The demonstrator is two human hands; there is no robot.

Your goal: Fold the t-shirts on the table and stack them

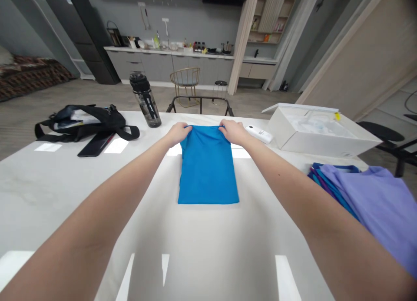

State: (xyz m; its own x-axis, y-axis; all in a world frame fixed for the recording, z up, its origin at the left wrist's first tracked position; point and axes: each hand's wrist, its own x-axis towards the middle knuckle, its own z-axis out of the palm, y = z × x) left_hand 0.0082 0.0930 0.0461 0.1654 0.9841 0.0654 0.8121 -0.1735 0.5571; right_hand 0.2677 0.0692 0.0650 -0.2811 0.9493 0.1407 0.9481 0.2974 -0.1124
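A blue garment [208, 168], folded into a narrow rectangle, lies flat on the white table [208, 249] in front of me. My left hand [177, 133] pinches its far left corner between thumb and fingers. At the far right corner, my right hand [232, 130] grips the cloth in the same way. Some creases run below the far edge, while the near edge is straight. Just right of my right hand lies a small white device [259, 134]. The kind of garment cannot be made out from its folded shape.
On the right, a purple garment [378, 201] lies over other blue and dark cloth, partly behind my forearm. Behind it stands an open white box [325, 138]. A black bag [87, 120], a dark phone [96, 144] and a water bottle [145, 101] are on the left.
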